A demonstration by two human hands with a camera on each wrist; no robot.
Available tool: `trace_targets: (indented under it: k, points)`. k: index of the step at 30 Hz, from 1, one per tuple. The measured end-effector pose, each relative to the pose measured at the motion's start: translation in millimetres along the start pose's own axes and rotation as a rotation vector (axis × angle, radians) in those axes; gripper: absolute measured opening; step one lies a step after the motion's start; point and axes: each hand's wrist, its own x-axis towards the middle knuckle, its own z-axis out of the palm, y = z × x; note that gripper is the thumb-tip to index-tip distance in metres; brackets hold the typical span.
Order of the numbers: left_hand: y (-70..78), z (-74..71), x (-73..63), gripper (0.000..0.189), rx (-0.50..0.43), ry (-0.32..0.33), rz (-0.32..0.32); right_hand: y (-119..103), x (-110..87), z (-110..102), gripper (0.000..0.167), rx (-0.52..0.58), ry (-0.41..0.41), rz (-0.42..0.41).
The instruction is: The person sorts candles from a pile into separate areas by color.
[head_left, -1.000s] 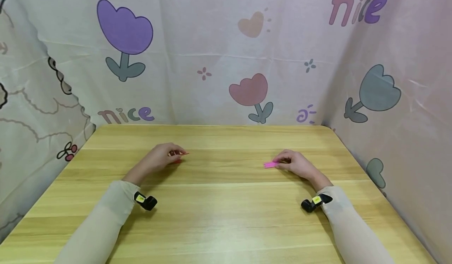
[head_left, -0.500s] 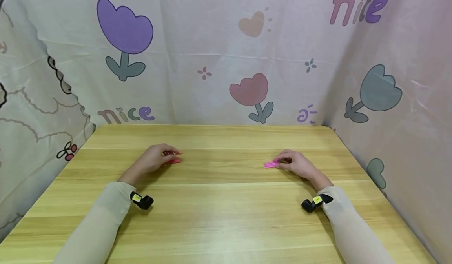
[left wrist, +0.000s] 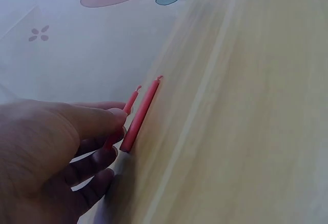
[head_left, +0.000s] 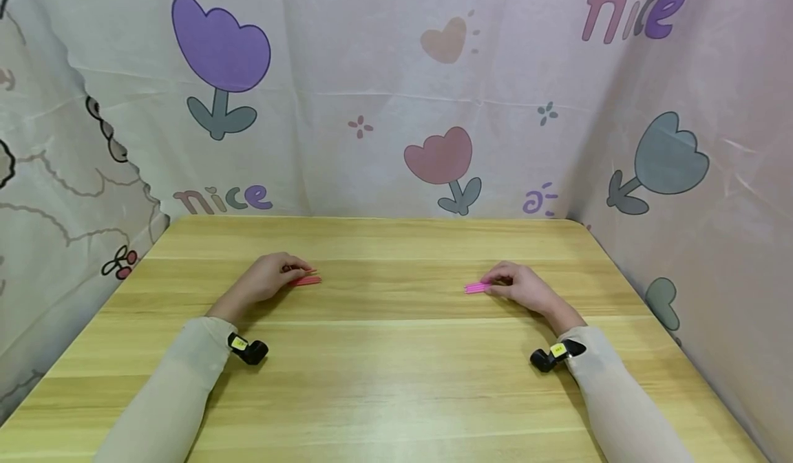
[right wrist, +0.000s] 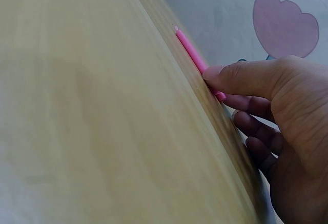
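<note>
My left hand [head_left: 266, 277] pinches a thin red candle [left wrist: 131, 101] between thumb and fingers, its wick end pointing away from the hand. Right beside it, a second red candle [left wrist: 141, 116] lies on the wooden table, also showing as a red strip [head_left: 308, 281] in the head view. On the other side, my right hand [head_left: 520, 287] has thumb and fingertips on a pink candle [right wrist: 192, 52] low at the table surface. In the head view this pink piece [head_left: 476, 288] looks like several thin parallel lines. The fingers cover the rear part of the pink candle.
A light wooden table [head_left: 384, 367] spreads between and in front of both hands. Behind it hangs a pale cloth [head_left: 347, 50] printed with tulips and words, and it continues down both sides. A small black camera [head_left: 248, 349] sits on each sleeve cuff.
My left hand has shifted left with its red candle, so more of the red candle lying on the table shows. The right hand and pink candle have stayed in place.
</note>
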Motion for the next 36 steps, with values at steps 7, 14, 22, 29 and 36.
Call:
trace_targets:
  k: [7, 14, 22, 29, 36]
  points:
    - [-5.5, 5.8, 2.3, 0.019, 0.013, 0.009, 0.017, 2.9, 0.0, 0.0, 0.019, -0.001, 0.009, 0.014]
    - [-4.6, 5.9, 3.5, 0.017, 0.027, -0.005, 0.032, 3.0, 0.7, -0.3, 0.019, -0.005, 0.014, 0.019]
    - [-4.6, 5.8, 0.9, 0.028, -0.024, -0.062, 0.037, 4.7, -0.2, 0.3, 0.018, -0.007, 0.01, 0.023]
    - [-4.6, 5.5, -1.8, 0.03, -0.059, -0.072, 0.015, 4.2, -0.6, 0.8, 0.018, -0.009, 0.016, 0.024]
    - [-3.3, 4.0, -4.0, 0.031, -0.077, -0.082, -0.007, 1.0, -1.1, 1.2, 0.02, -0.003, 0.013, 0.028]
